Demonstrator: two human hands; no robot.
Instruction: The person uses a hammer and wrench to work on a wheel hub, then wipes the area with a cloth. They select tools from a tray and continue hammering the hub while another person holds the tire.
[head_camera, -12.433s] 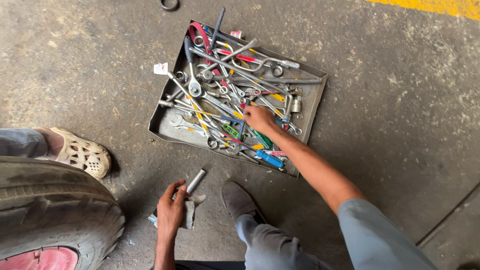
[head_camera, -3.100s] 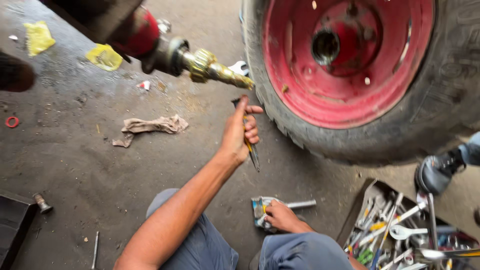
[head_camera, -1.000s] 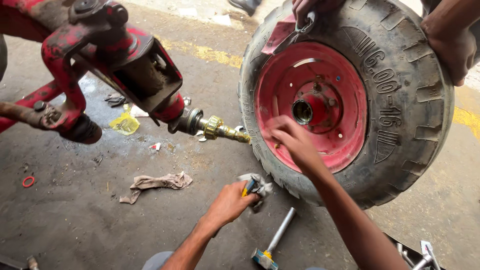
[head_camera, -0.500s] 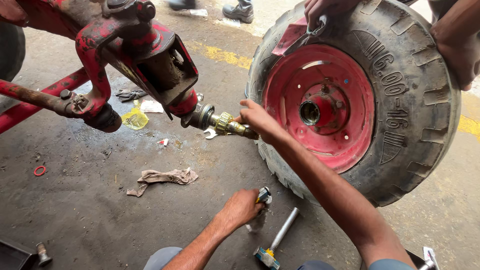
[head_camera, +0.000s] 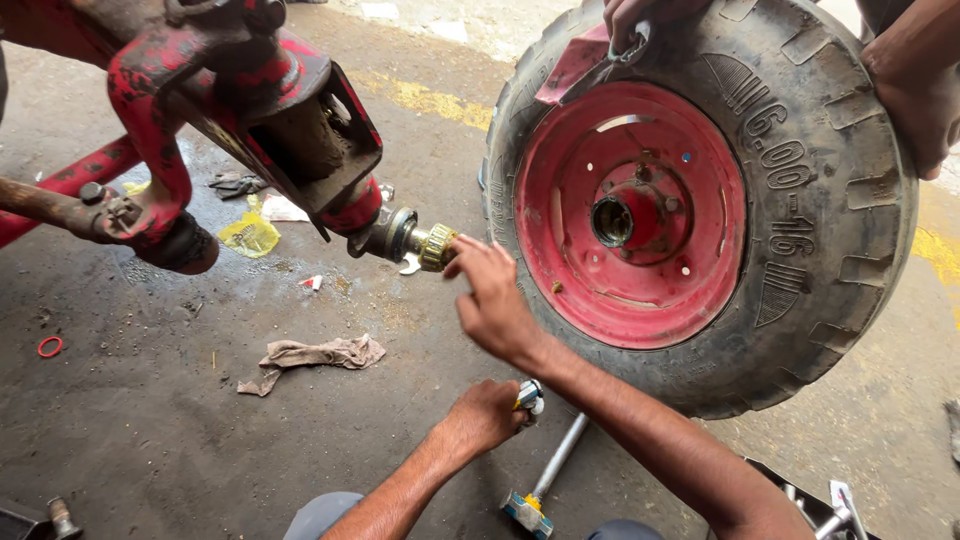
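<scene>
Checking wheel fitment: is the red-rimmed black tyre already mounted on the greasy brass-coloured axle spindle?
No: the red-rimmed black tyre stands beside the greasy brass-coloured axle spindle, whose bare tip the right hand touches.

Crumpled grey rag (head_camera: 310, 357) on the stained concrete floor (head_camera: 150, 430), a small red ring (head_camera: 49, 346) well apart to its left. Yellow crumpled wrapper (head_camera: 249, 234) and a dark cloth (head_camera: 236, 183) under the red frame. Hammer with a metal handle (head_camera: 545, 480) lying near the bottom edge. Corner of a tool tray (head_camera: 815, 495) at lower right. Yellow painted line (head_camera: 440, 102) farther back.
</scene>
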